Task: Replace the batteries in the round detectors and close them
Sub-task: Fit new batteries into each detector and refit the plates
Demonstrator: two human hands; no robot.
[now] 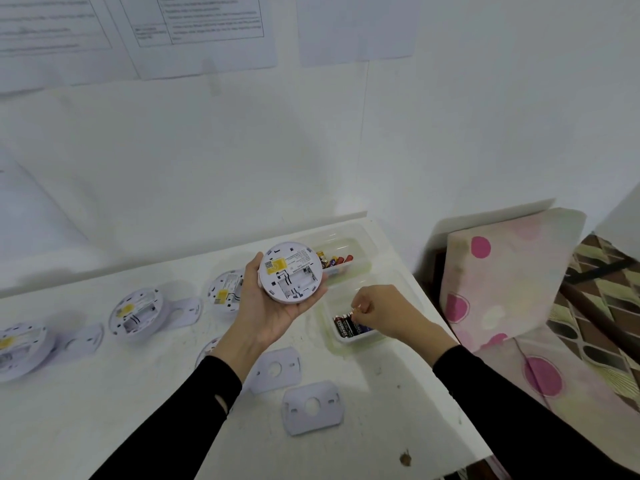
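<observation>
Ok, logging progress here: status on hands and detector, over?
Left hand holds open detector, bay empty. Right hand pinches battery in near tray. Nothing in the way.

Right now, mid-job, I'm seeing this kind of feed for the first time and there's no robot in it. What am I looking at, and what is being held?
There is no machine. A person works with two bare hands, and the single picture comes from a camera worn on their head, looking forward and down. The left hand holds a round detector with its back up and its battery bay open. The right hand is over the near clear tray and appears to pinch a black battery. The far tray holds mixed batteries. On the white table lie more open detectors and loose cover plates.
</observation>
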